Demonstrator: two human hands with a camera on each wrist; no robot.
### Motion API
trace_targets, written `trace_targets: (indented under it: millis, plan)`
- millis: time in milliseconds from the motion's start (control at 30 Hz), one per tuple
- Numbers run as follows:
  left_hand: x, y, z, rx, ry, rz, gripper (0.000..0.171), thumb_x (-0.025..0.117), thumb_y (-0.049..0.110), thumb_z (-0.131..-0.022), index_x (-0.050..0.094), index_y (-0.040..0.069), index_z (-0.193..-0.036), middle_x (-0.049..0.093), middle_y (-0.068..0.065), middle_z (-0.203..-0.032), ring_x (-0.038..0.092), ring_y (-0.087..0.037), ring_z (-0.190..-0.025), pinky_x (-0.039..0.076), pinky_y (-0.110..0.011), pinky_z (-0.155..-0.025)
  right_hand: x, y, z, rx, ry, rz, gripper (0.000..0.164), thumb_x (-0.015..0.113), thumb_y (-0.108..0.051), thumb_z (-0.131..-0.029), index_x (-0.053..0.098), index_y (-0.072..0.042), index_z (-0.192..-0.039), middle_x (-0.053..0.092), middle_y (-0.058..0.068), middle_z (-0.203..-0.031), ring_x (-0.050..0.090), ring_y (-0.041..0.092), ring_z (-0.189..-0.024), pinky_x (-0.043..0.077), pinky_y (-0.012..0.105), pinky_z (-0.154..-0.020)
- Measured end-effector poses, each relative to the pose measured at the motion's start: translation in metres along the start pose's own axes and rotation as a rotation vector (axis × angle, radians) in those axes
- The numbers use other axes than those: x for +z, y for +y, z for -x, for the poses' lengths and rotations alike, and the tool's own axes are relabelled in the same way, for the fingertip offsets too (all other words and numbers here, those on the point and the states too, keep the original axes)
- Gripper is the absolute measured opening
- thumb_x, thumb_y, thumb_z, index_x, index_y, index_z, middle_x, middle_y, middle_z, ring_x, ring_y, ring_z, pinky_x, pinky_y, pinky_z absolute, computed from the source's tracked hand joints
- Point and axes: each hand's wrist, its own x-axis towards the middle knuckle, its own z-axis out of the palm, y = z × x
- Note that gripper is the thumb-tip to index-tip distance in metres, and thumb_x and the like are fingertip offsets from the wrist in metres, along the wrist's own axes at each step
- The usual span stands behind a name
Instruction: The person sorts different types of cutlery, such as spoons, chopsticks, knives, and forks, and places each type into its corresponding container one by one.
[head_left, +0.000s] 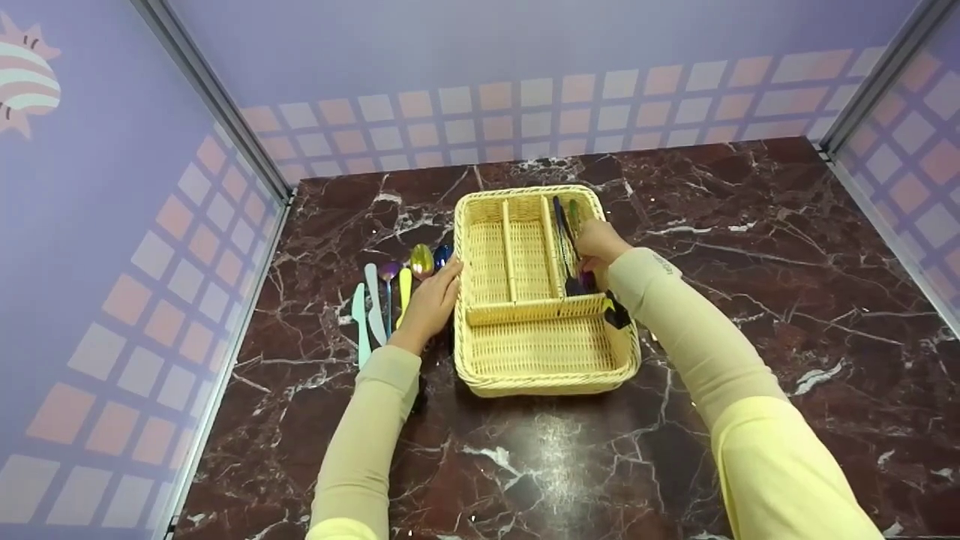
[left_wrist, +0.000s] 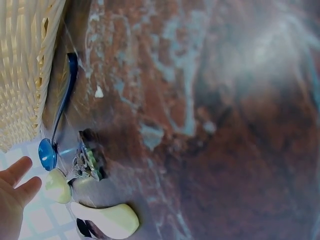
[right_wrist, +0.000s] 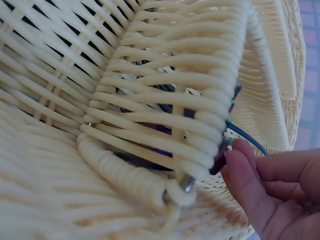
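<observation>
A cream wicker cutlery basket [head_left: 551, 384] with divided compartments sits before me. My left hand [head_left: 431, 304] rests against its left rim, fingers nearly straight. In the left wrist view, two fingertips of the left hand [left_wrist: 17, 187] show below the basket's wall [left_wrist: 20, 75]. My right hand [head_left: 600, 244] reaches into the back right compartment, beside a dark-handled piece of cutlery [head_left: 561, 225] and a green handle [head_left: 574, 214]. In the right wrist view, the right hand's thumb and forefinger [right_wrist: 242, 150] pinch the end of a dark purple piece of cutlery [right_wrist: 218, 163], partly hidden by the woven divider [right_wrist: 200, 100].
Left of the basket lie a mint knife [head_left: 360, 322], a pale grey knife [head_left: 374, 304], a purple spoon [head_left: 388, 271], a yellow handle [head_left: 405, 286], a gold spoon [head_left: 421, 259] and a blue spoon [head_left: 442, 256]. Patterned panels [head_left: 517, 67] enclose the dark marbled table [head_left: 540, 465].
</observation>
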Motion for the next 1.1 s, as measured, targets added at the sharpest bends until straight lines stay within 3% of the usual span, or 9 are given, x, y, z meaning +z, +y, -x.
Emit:
trace_targets:
  millis: [67, 167, 267, 333, 433, 567, 867, 1000, 1100]
  plan:
    - [-0.001, 0.0, 0.0, -0.002, -0.006, -0.001, 0.041, 0.037, 0.023, -0.099, 0.045, 0.006, -0.135, 0.037, -0.007, -0.144, 0.046, -0.029, -0.122, 0.032, -0.04, -0.104, -0.016, -0.032, 0.038, 0.079, -0.034, -0.076, 0.011, 0.047, 0.0, -0.074, 0.051, -0.005, -0.066, 0.064, 0.013, -0.064, 0.065, 0.022, -0.054, 0.052, 0.033, -0.05]
    - [-0.001, 0.0, 0.0, -0.002, -0.012, 0.003, 0.041, 0.037, 0.023, -0.099, 0.045, 0.006, -0.135, 0.036, -0.007, -0.144, 0.045, -0.029, -0.123, 0.031, -0.041, -0.104, -0.043, -0.074, 0.096, 0.104, -0.002, -0.144, 0.018, 0.044, 0.003, -0.076, 0.05, -0.003, -0.061, 0.059, 0.012, -0.057, 0.064, 0.02, -0.048, 0.053, 0.033, -0.05]
    - [0.0, 0.0, 0.0, 0.003, -0.019, 0.004, 0.041, 0.036, 0.024, -0.099, 0.045, 0.006, -0.135, 0.035, -0.007, -0.145, 0.044, -0.028, -0.125, 0.031, -0.04, -0.105, -0.062, -0.086, 0.131, 0.032, 0.115, -0.161, 0.017, 0.041, 0.003, -0.076, 0.051, -0.002, -0.063, 0.053, 0.006, -0.054, 0.059, 0.013, -0.042, 0.051, 0.027, -0.045]
    - [0.0, 0.0, 0.0, 0.011, -0.018, 0.005, 0.041, 0.036, 0.024, -0.099, 0.044, 0.006, -0.135, 0.036, -0.008, -0.144, 0.044, -0.028, -0.125, 0.031, -0.041, -0.104, -0.068, -0.083, 0.145, -0.027, 0.209, -0.1, 0.015, 0.042, 0.0, -0.079, 0.057, 0.003, -0.074, 0.056, 0.011, -0.063, 0.06, 0.016, -0.051, 0.052, 0.029, -0.051]
    - [-0.001, 0.0, 0.0, 0.008, -0.023, 0.006, 0.041, 0.036, 0.025, -0.099, 0.044, 0.007, -0.136, 0.035, -0.007, -0.145, 0.044, -0.028, -0.125, 0.031, -0.04, -0.105, -0.062, -0.069, 0.158, -0.063, 0.305, 0.081, 0.022, 0.045, -0.007, -0.083, 0.057, 0.006, -0.097, 0.061, 0.023, -0.085, 0.061, 0.033, -0.072, 0.049, 0.043, -0.065]
    - [-0.002, 0.0, 0.0, 0.009, -0.015, 0.004, 0.041, 0.036, 0.023, -0.099, 0.044, 0.006, -0.135, 0.035, -0.007, -0.145, 0.044, -0.027, -0.125, 0.031, -0.04, -0.104, -0.043, -0.052, 0.171, -0.056, 0.268, 0.187, 0.03, 0.046, -0.018, -0.09, 0.048, 0.006, -0.109, 0.058, 0.031, -0.098, 0.057, 0.047, -0.089, 0.045, 0.056, -0.074]
    - [-0.002, 0.0, -0.002, 0.026, -0.012, -0.019, 0.041, 0.037, 0.023, -0.099, 0.043, 0.005, -0.136, 0.036, -0.009, -0.144, 0.042, -0.028, -0.127, 0.029, -0.041, -0.105, -0.011, -0.044, 0.182, -0.081, 0.313, 0.25, 0.027, 0.035, -0.018, -0.095, 0.038, 0.007, -0.107, 0.059, 0.031, -0.078, 0.059, 0.048, -0.069, 0.045, 0.057, -0.058]
    - [-0.009, -0.004, -0.002, -0.075, 0.001, -0.023, 0.042, 0.039, 0.024, -0.099, 0.044, 0.005, -0.135, 0.044, -0.012, -0.138, 0.043, -0.031, -0.124, 0.03, -0.043, -0.104, -0.006, -0.044, 0.182, -0.08, 0.353, 0.28, 0.025, 0.035, -0.019, -0.095, 0.04, 0.004, -0.103, 0.059, 0.029, -0.075, 0.058, 0.048, -0.067, 0.045, 0.057, -0.058]
    - [-0.016, -0.012, 0.002, -0.2, 0.082, -0.071, 0.035, 0.045, 0.022, -0.096, 0.056, 0.003, -0.123, 0.057, -0.016, -0.122, 0.053, -0.034, -0.112, 0.038, -0.045, -0.096, -0.004, -0.043, 0.182, -0.082, 0.377, 0.286, 0.023, 0.036, -0.018, -0.095, 0.041, 0.003, -0.1, 0.059, 0.029, -0.075, 0.058, 0.048, -0.067, 0.045, 0.057, -0.058]
